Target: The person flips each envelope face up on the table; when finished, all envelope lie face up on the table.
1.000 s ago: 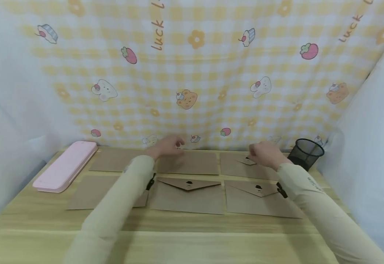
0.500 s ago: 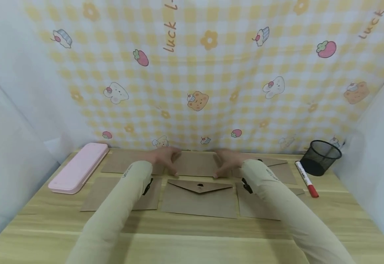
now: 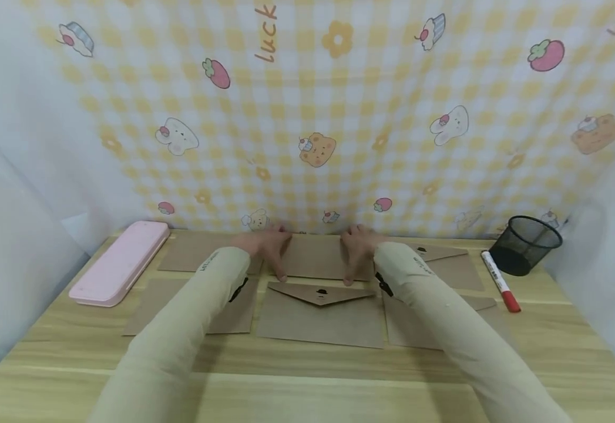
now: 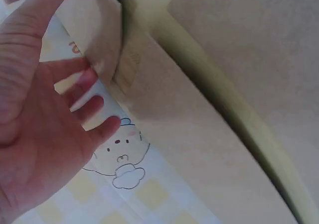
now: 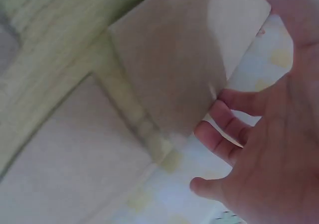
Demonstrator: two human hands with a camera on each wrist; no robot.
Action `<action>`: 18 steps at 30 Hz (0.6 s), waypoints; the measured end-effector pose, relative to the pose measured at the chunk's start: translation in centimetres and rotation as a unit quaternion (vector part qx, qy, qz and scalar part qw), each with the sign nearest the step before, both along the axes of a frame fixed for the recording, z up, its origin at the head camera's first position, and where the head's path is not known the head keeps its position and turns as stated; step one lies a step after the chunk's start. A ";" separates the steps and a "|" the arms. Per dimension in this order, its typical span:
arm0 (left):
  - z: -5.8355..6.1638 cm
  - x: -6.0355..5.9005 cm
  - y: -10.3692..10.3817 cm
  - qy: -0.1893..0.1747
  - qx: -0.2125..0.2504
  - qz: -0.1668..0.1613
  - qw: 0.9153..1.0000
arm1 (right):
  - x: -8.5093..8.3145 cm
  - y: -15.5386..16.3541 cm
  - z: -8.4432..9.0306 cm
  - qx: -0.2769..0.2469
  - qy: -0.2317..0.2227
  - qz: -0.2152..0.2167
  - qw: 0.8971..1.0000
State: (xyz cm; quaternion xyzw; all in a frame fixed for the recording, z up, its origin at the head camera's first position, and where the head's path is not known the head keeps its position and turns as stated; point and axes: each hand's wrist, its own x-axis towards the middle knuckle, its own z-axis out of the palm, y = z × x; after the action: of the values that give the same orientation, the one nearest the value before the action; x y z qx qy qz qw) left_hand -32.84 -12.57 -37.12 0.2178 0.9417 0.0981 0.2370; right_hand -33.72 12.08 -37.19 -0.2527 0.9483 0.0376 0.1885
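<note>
Brown paper envelopes lie in two rows on the table. My left hand (image 3: 269, 244) and right hand (image 3: 359, 247) hold the middle back envelope (image 3: 315, 257) by its two ends, thumbs at the near edge and fingers at the far edge. In the left wrist view, fingertips of the left hand (image 4: 55, 109) meet the envelope (image 4: 94, 30) at its bent-up end, beside the back-left envelope (image 4: 194, 139). The right wrist view has fingers of the right hand (image 5: 259, 134) against the far edge of the envelope (image 5: 169, 55), which creases slightly there.
In front lies an envelope (image 3: 320, 323) with a pointed flap and hat print. At left is a pink case (image 3: 122, 261); at right, a red-capped marker (image 3: 500, 281) beside a black mesh pen holder (image 3: 526, 244). A checked curtain (image 3: 307, 117) hangs behind the table.
My right hand has moved left from the back-right envelope to the middle one, and my left hand has come down on its other end. The marker, hidden at first, now shows.
</note>
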 end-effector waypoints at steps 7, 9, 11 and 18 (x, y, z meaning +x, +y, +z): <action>3.6 2.7 -1.1 0.070 0.067 -0.015 0.995 | 2.0 1.2 2.9 -0.109 0.039 0.015 0.993; 5.0 4.3 -1.6 0.106 0.081 -0.024 0.991 | 3.6 1.9 4.0 -0.159 0.048 0.019 0.986; 6.1 6.1 -1.8 0.135 0.093 -0.031 0.986 | 5.5 2.6 4.8 -0.189 0.054 0.028 0.980; 7.0 12.6 -0.6 0.145 0.123 -0.015 0.982 | 12.2 4.9 5.0 -0.248 0.068 0.029 0.966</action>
State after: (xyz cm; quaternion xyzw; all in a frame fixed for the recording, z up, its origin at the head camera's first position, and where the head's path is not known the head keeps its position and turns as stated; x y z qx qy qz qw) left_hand -20.23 -13.20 -30.14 0.2715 0.9434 0.1770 0.0707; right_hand -21.56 16.97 -32.21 -0.3160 0.9308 -0.1760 0.0536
